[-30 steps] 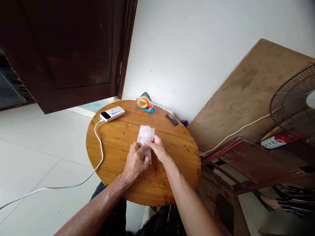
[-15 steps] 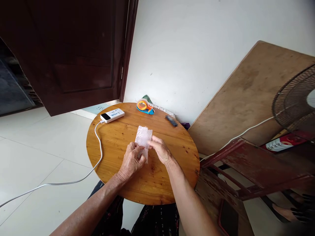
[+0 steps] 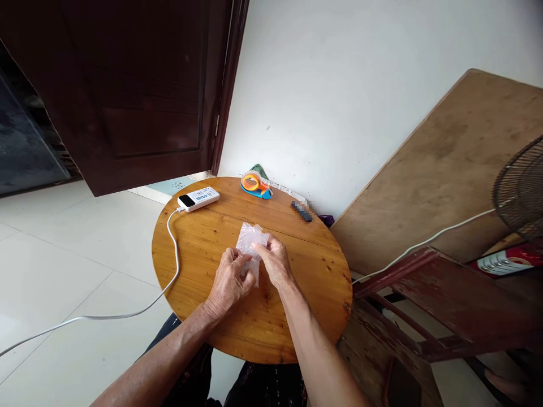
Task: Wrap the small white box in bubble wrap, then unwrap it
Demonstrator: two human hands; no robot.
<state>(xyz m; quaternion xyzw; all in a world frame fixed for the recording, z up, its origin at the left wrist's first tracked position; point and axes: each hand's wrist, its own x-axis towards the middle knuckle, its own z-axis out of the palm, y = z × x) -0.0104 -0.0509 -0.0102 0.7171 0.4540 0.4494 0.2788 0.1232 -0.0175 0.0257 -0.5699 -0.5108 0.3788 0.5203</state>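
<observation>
A small piece of crinkled, pinkish-white bubble wrap [image 3: 247, 237] lies above the middle of the round wooden table [image 3: 186, 254], held between both hands. My left hand [image 3: 231, 277] is closed on its near left part, with thumb and bent fingers gathered there. Over on the right edge, my right hand [image 3: 275, 261] pinches the wrap, its thumb on top and its fingers behind. The lower end of the wrap shows between the hands. Whether anything is inside it is hidden.
A white power bank [image 3: 198, 199] with a plugged-in white cable [image 3: 176, 254] sits at the table's back left. At the back edge are an orange and blue tape dispenser [image 3: 257, 185] and a dark blurred object [image 3: 301, 211]. A wooden chair [image 3: 424, 299] and a fan [image 3: 521, 192] stand right.
My right hand has closed its thumb onto the right edge of the wrap, where its fingers were looser before. My left hand keeps its hold. The whole view has shifted slightly.
</observation>
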